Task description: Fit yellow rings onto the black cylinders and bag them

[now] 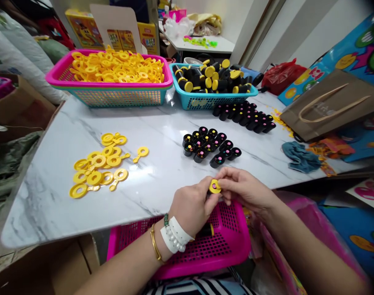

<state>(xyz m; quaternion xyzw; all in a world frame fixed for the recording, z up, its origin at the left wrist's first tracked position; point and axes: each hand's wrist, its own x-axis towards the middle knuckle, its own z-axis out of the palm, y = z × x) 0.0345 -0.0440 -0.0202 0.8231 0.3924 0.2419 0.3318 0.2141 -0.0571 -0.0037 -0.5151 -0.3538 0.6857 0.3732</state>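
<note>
My left hand (191, 205) is closed around a small black cup, mostly hidden by the fingers, topped by a yellow ring cap (215, 187) with a pink centre. My right hand (244, 190) pinches the edge of this cap from the other side. Just beyond my hands stand several black cups (200, 154) in a cluster, pink or yellow bits showing inside. Loose yellow ring caps (94, 178) with tabs lie on the table to the left. Under my hands is a pink basket (240, 246), in which a black piece with a yellow rim (208, 230) is partly visible.
At the back of the white marbled table (150, 172) stand a pink basket (59, 76) heaped with yellow caps and a blue basket (217, 101) of capped black cups. More black cups (245, 116) stand farther right. A blue cloth (299, 155) and a brown paper bag (325, 106) are at right.
</note>
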